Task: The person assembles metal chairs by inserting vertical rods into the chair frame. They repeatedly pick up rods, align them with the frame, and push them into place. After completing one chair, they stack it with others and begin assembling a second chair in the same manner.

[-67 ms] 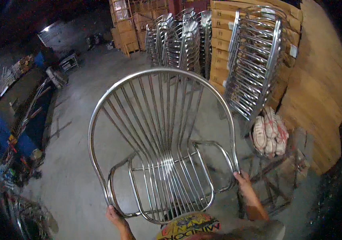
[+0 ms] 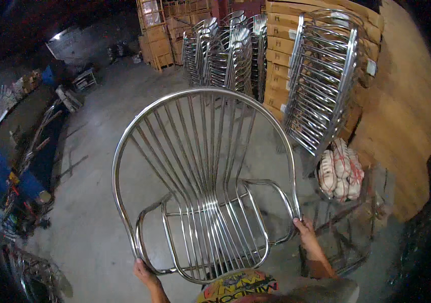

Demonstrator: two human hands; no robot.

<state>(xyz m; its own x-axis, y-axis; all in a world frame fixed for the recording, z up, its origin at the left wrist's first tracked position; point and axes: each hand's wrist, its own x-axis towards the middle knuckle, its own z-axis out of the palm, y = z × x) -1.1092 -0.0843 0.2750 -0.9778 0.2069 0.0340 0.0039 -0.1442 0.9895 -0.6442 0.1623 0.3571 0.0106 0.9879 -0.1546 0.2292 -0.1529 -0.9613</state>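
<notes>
Held in front of my body is a shiny metal chair frame, with a wide rounded hoop back and several thin bars fanning from the seat up to the hoop. My left hand is closed round the tube at its lower left. On the other side, my right hand grips the tube at the hoop's lower right, beside the curved armrest. Parts of the fingers on both hands are hidden behind the tubing. The seat end comes close to my printed shirt.
At the right, a tall stack of metal chair frames leans by cardboard boxes. More stacked frames stand at the back. A tied bundle of whitish material lies near the right. A blue-sided bench with clutter runs along the left.
The surroundings shift very slightly in the view. Both hands keep their hold on the chair frame, which stays almost in place.
</notes>
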